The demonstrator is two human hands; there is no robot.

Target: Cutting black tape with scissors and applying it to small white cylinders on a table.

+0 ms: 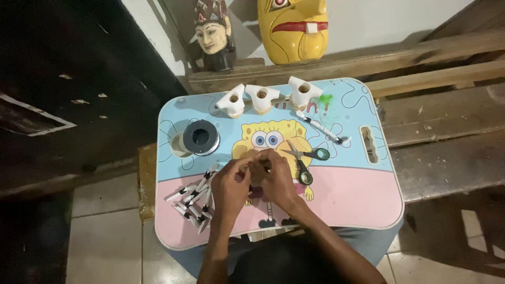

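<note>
Fingers of left hand (231, 185) and right hand (276, 178) hide something (unidentifiable).

Home craft corner: carved masks (292, 29), wooden bench (431, 68), tiled floor (105, 236), lap desk (347, 200).

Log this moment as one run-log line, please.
left hand and right hand: together, pinching something small, unclear | scissors: beside right hand | white sticks: piled left | lap tray

Glossy plastic lap tray (342, 200), rough wooden bench (447, 115), metal-bladed scissors (302, 160).
</note>
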